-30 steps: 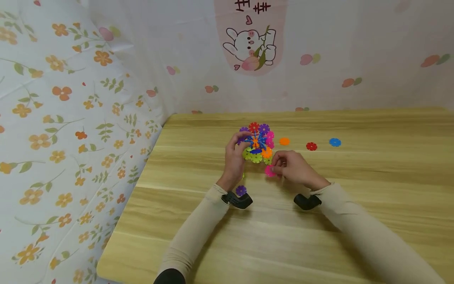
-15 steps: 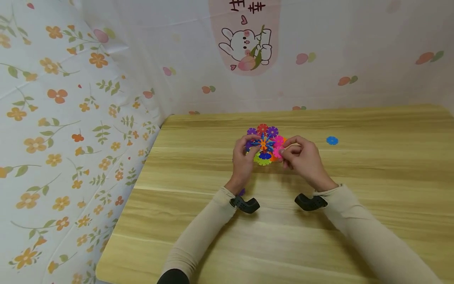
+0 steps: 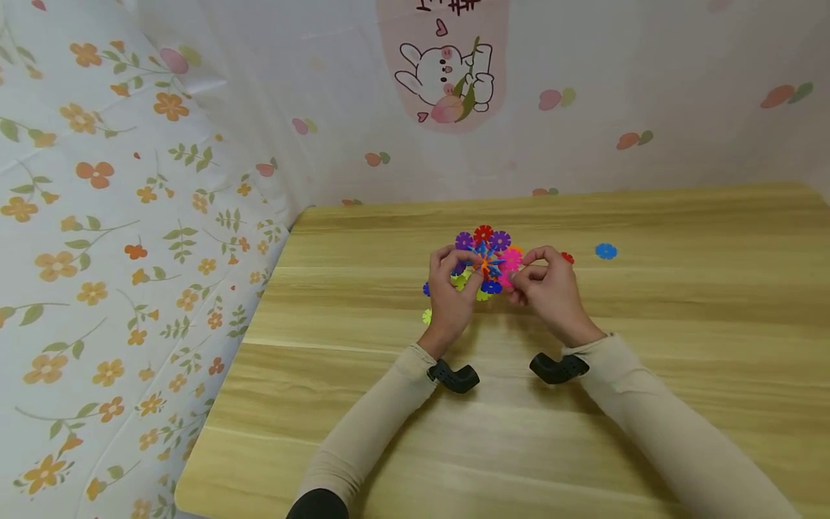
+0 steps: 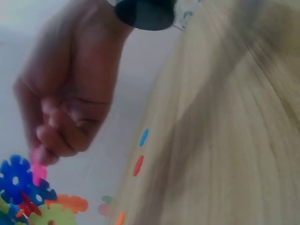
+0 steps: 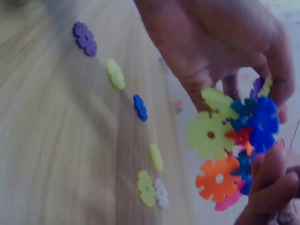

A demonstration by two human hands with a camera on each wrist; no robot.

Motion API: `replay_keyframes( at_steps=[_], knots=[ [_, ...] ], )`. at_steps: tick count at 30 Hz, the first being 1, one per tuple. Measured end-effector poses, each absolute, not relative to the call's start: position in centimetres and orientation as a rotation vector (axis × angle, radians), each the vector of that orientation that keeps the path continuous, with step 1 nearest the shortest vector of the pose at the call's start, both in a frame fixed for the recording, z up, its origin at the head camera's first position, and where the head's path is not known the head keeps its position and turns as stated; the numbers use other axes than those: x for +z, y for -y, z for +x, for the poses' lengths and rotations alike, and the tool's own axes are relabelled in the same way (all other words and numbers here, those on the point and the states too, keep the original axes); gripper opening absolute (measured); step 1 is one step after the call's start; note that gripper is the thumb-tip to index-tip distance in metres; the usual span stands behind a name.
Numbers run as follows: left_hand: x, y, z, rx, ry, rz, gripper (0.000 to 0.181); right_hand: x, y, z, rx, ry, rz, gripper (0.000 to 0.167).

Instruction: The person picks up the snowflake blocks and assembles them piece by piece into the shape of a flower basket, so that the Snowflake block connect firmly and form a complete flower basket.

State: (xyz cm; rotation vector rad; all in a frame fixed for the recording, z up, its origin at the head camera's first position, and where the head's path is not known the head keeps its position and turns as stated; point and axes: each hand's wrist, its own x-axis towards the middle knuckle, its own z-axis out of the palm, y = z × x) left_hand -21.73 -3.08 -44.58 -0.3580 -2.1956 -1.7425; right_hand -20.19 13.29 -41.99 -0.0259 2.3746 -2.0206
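My left hand (image 3: 452,295) grips the left side of a cluster of interlocked flower-shaped plastic discs (image 3: 491,254), held over the table. Purple, red, pink, blue, orange and yellow-green discs make it up; the left wrist view catches only part of it. At its right side my right hand (image 3: 552,292) pinches a pink disc (image 4: 39,174) between thumb and fingertips. That disc touches or overlaps the cluster; I cannot tell if it is joined. Seen from the right wrist, an orange disc (image 5: 211,182) and a yellow-green disc (image 5: 201,136) face outward, with the left fingers curled behind.
On the wooden table (image 3: 402,447) lie a loose blue disc (image 3: 606,251) and red disc (image 3: 568,257) to the right. Others lie leftward, among them purple (image 5: 85,39), yellow-green (image 5: 115,73), dark blue (image 5: 140,108) and white (image 5: 161,192). A patterned cloth (image 3: 311,72) hangs behind.
My right hand has moved up with the pink disc, from the cluster's near edge to its right side. The left hand and cluster have shifted slightly rightward; the head view has shifted a little.
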Motion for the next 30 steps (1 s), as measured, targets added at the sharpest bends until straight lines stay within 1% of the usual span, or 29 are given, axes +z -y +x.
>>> replay_keyframes(
  at_steps=[6, 11, 17, 23, 30],
  knots=[
    [-45.0, 2.7, -21.7, -1.736, 2.120, -0.329, 0.009, -41.9, -12.9, -20.5, -2.006, -2.438, -0.082, 0.024],
    [-45.2, 2.7, -22.0, -1.678, 2.082, -0.350, 0.012, -41.9, -12.0, -20.6, -2.011, -2.573, -0.142, 0.024],
    [-45.5, 3.5, -22.3, -1.626, 2.051, -0.478, 0.013, -42.4, -11.8, -20.4, -2.069, -2.553, -0.157, 0.022],
    [-45.9, 4.4, -22.7, -1.854, 1.847, -0.652, 0.014, -42.5, -12.5, -20.4, -2.056, -2.415, -0.215, 0.020],
    [-45.5, 4.3, -22.8, -1.829, 1.822, -0.583, 0.014, -42.7, -10.4, -19.9, -2.253, -2.564, -0.197, 0.020]
  ],
)
